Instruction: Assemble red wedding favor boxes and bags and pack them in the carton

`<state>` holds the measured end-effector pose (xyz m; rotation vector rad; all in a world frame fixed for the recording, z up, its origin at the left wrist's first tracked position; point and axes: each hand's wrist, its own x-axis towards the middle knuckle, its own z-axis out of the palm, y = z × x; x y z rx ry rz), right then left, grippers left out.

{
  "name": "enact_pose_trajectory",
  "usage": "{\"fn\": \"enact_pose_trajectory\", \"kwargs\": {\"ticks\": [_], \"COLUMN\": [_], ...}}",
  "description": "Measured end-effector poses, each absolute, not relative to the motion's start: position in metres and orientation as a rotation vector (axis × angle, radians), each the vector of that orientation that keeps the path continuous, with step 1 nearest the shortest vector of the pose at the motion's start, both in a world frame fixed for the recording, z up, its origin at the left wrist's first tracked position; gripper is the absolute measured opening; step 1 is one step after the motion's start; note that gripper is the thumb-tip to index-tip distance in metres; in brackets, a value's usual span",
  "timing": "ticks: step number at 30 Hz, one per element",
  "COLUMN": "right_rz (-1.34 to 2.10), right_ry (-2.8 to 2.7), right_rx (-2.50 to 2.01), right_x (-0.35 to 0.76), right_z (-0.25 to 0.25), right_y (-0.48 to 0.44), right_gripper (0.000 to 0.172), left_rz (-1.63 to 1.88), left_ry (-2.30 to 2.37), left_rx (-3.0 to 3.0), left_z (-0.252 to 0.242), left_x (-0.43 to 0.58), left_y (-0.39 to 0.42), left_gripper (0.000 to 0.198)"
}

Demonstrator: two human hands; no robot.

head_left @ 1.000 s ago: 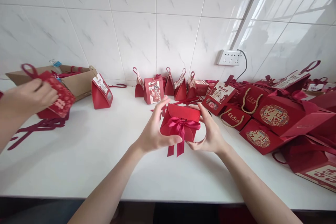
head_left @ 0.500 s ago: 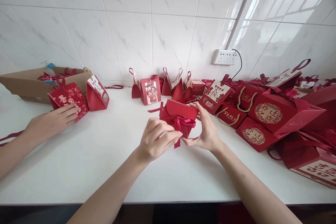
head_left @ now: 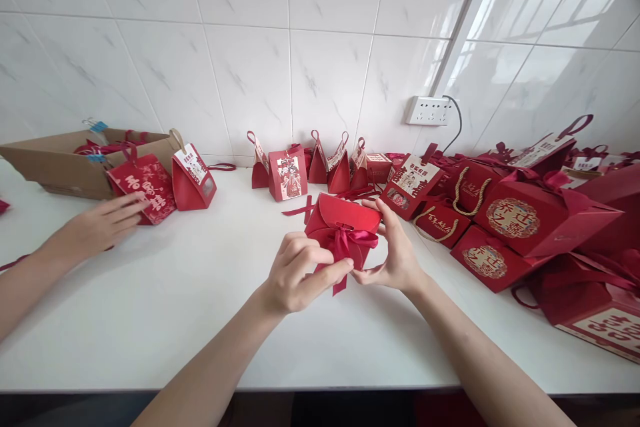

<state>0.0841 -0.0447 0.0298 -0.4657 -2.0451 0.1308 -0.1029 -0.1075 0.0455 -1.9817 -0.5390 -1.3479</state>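
Note:
A small red gift box (head_left: 353, 212) with a curved flap is held above the white table. A shiny red ribbon (head_left: 345, 240) is tied in a bow on its front, and one tail hangs below. My right hand (head_left: 393, 250) grips the box from the right, fingers on the upper edge and thumb low down. At the lower left, my left hand (head_left: 300, 273) is closed against the box, thumb and forefinger reaching the front beside the ribbon's hanging tail. What its other fingers touch is hidden.
Red gift boxes (head_left: 510, 217) are piled at the right, and several small ones (head_left: 287, 175) stand by the tiled wall. At left, a co-worker's hand (head_left: 107, 223) touches a red printed bag (head_left: 150, 187) by a cardboard box (head_left: 50, 160). A socket strip (head_left: 429, 111) is on the wall.
The gift box has tipped slightly and come a little nearer me, with both my hands still on it. The co-worker's printed bag and the small box beside it have shifted right.

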Motion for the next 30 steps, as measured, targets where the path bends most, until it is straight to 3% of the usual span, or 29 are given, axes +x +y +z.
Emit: {"fn": "enact_pose_trajectory", "kwargs": {"ticks": [6, 10, 14, 21, 24, 30], "right_rz": [0.124, 0.138, 0.193, 0.181, 0.210, 0.362], "right_ry": [-2.043, -2.052, -2.072, -2.077, -2.114, -2.177], "right_rx": [-0.435, -0.435, -0.419, -0.418, -0.460, -0.563], "right_x": [0.084, 0.085, 0.085, 0.085, 0.087, 0.090], "right_z": [0.030, 0.031, 0.032, 0.032, 0.031, 0.029], "right_y": [-0.045, -0.045, -0.046, -0.044, -0.043, -0.040], "right_gripper": [0.106, 0.106, 0.105, 0.103, 0.102, 0.099], "left_rz": [-1.522, -1.948, -2.160, -2.465, -2.595, -2.513], "left_ry": [-0.628, -1.044, -1.514, -1.814, -1.783, -1.847], "left_rx": [-1.981, -1.851, -1.875, -1.975, -2.183, -2.414], "left_z": [0.050, 0.052, 0.054, 0.054, 0.051, 0.045], "left_x": [-0.104, -0.106, -0.105, -0.106, -0.107, -0.105], "left_y": [-0.108, -0.103, -0.102, -0.097, -0.094, -0.092], "left_gripper": [0.017, 0.011, 0.019, 0.021, 0.036, 0.058]}}
